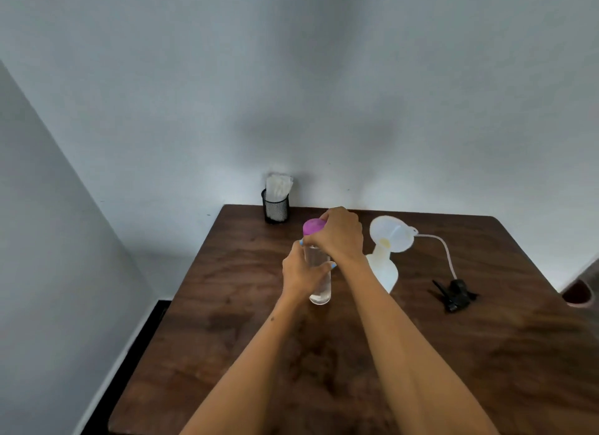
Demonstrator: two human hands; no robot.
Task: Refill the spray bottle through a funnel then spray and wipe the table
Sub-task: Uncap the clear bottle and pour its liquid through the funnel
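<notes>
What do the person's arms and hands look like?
Both arms are bare from the bottom edge of the view to the wrists, with no sleeves, watch or bracelets showing. The left hand has light blue nail polish. The right hand shows no rings.

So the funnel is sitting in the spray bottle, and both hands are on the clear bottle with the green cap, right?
Not quite: the cap is pink, not green, as the head view shows. The funnel does sit in the spray bottle, and the left hand and right hand hold the clear bottle.
</notes>
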